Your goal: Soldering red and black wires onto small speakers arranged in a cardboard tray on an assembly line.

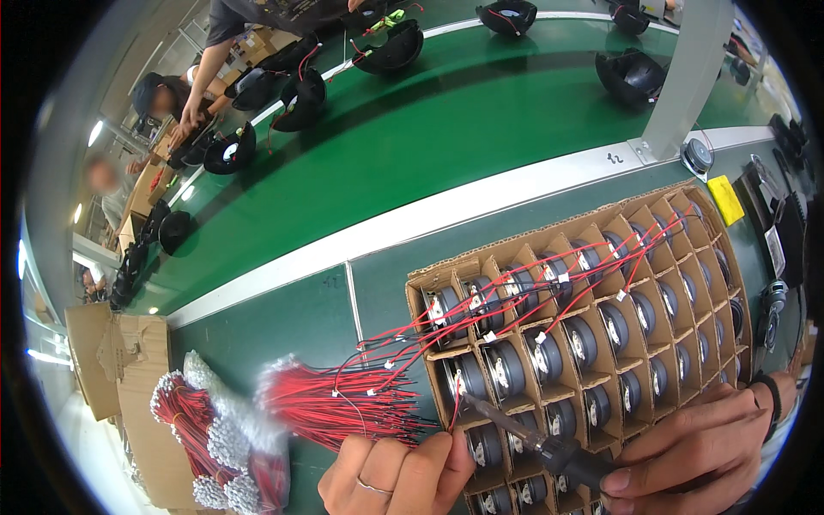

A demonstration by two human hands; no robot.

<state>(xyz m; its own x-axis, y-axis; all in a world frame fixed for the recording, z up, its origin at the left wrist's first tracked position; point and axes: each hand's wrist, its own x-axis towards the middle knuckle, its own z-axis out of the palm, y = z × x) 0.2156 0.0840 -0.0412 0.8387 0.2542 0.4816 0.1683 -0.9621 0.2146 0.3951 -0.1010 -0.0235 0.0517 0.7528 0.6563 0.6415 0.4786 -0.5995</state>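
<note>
My left hand (399,474), with a ring on one finger, pinches a short red wire (455,414) that runs up to a small round speaker (469,379) in the near-left part of a divided cardboard box (422,281). My right hand (699,442) grips a soldering iron (577,462) by its dark handle. The iron's tip reaches the edge of that same speaker, close to the wire; whether they touch I cannot tell. Other speakers stand on edge in the box's cells. Red and black wires with white plugs lie across its far rows.
Left of the box lies a large bundle of red and black wires (335,397), beside tied bundles with white ends (184,421). A yellow sponge (725,200) and a loose speaker (697,156) are at the right. Beyond runs a green conveyor (412,154) carrying black shells; co-workers stand across it.
</note>
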